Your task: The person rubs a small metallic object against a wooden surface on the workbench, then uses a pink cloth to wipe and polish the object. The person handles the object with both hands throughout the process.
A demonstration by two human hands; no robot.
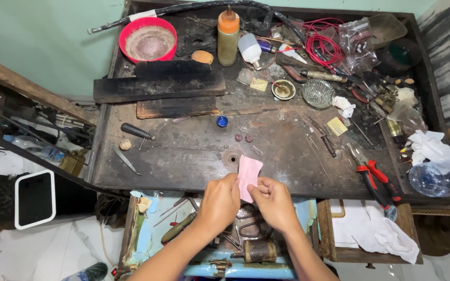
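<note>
Both hands (246, 200) (fingertips meeting) pinch a pink paper (249, 174).

Two bare forearms reach up from the bottom edge and angle inward until the hands meet. The left hand (219, 200) is curled, fingers bent inward in a pinch. The right hand (273, 202) mirrors it, thumb and fingertips pressed together, knuckles facing up.
</note>
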